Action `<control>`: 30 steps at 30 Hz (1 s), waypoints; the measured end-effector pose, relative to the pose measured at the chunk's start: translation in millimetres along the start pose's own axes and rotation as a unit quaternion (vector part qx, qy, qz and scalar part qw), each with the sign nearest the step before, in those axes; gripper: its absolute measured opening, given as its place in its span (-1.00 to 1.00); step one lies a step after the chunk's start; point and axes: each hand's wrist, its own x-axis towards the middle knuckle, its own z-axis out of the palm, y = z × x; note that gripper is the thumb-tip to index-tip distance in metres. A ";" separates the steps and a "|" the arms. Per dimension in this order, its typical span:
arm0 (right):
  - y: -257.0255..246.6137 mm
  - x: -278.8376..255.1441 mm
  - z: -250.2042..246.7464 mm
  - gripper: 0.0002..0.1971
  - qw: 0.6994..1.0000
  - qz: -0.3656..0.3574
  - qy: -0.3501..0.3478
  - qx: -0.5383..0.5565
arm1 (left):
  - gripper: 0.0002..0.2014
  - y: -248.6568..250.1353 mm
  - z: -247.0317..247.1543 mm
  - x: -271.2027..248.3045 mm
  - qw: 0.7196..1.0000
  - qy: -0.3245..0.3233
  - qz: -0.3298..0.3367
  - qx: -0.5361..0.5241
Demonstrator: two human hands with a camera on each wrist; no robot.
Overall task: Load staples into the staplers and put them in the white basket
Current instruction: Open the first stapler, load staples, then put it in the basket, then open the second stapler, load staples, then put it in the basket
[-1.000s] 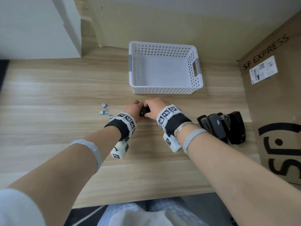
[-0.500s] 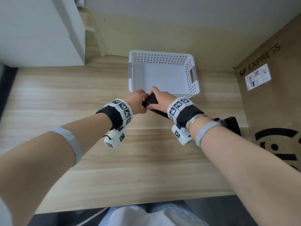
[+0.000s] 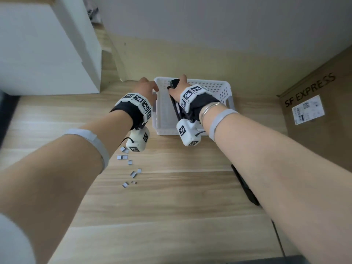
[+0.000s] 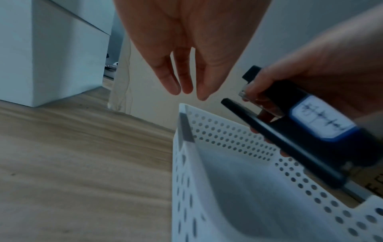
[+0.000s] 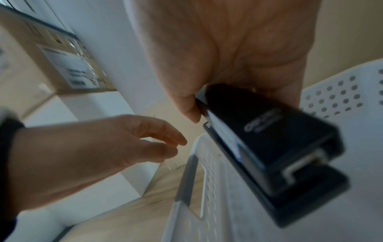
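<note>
My right hand (image 3: 182,86) grips a black stapler (image 5: 269,150) by its front end and holds it tilted above the inside of the white basket (image 3: 221,86). The same stapler (image 4: 300,124) shows a white label on its side, and the basket (image 4: 207,188) lies below it. My left hand (image 3: 147,89) hovers with relaxed fingers over the basket's left rim and holds nothing. Its fingers (image 4: 178,78) hang straight above the basket's corner. Several small strips of staples (image 3: 129,164) lie loose on the wooden table.
Another black stapler (image 3: 245,185) lies on the table, partly hidden under my right forearm. A cardboard box (image 3: 320,119) marked SF EXPRESS stands at the right. A white cabinet (image 3: 43,50) stands at the back left, a wall behind the basket.
Both hands rose from the table and moved forward over the basket. The left hand let go of the stapler, which the right hand alone now holds above the basket.
</note>
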 end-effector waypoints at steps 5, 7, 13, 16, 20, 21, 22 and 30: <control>-6.7 18.9 26.4 -0.34 0.998 0.031 -0.038 0.048 | -0.76 -14.8 16.0 21.4 0.999 -0.015 0.011 -0.032; -4.9 22.5 32.6 -0.35 0.997 0.034 -0.051 0.044 | -0.78 -19.3 21.8 25.7 0.998 -0.029 0.017 -0.053; -10.2 23.4 27.6 -0.75 0.986 0.026 -0.093 -0.135 | -0.82 -25.1 26.8 29.8 0.994 -0.023 0.023 -0.101; -4.7 29.8 34.4 -0.62 0.987 0.012 -0.085 -0.134 | -0.83 -24.4 28.1 28.4 0.993 -0.016 0.019 -0.118; 3.7 30.0 38.5 -0.41 0.997 0.039 -0.060 0.037 | -0.80 -19.1 25.1 24.8 0.995 -0.022 0.009 -0.098; 5.4 28.8 36.7 -0.40 0.997 0.040 -0.053 0.042 | -0.79 -16.6 23.3 23.7 0.995 -0.028 0.007 -0.092; 6.8 27.9 33.9 -0.39 0.997 0.039 -0.050 0.048 | -0.77 -13.4 21.0 22.8 0.996 -0.034 0.003 -0.084; 28.2 -14.1 -4.3 -0.54 0.999 -0.005 0.040 0.023 | -0.71 35.5 5.0 -11.5 0.994 -0.021 0.055 -0.097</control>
